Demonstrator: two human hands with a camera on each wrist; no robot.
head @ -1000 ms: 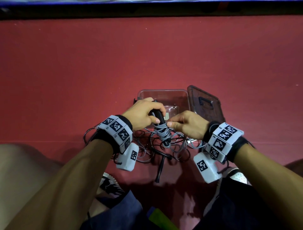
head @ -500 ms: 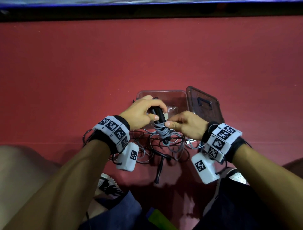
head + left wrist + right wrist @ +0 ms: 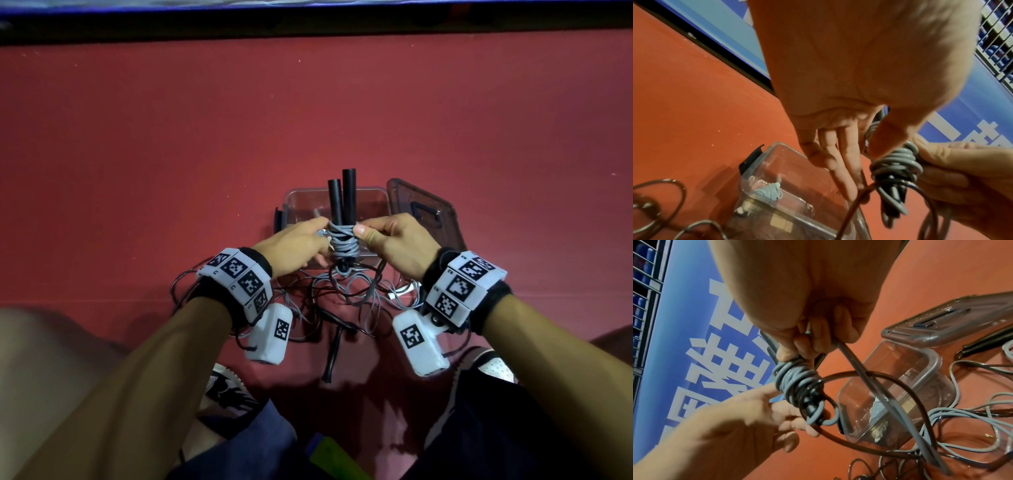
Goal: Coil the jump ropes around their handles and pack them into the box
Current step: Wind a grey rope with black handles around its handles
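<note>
Right hand (image 3: 394, 245) pinching grey coil (image 3: 342, 243) on handles (image 3: 342, 200), left hand (image 3: 294, 250) loose-fingered alongside; risks unravelling if pinch slackens

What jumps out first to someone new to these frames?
The pair of black handles standing upright at centre, bound by grey rope coils, with the left hand and right hand on either side. Behind them sits the clear box, its lid off to the right; loose rope tangles on the red floor below.

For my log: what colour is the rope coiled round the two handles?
Grey rope on black handles; the head view shows it best.
</note>
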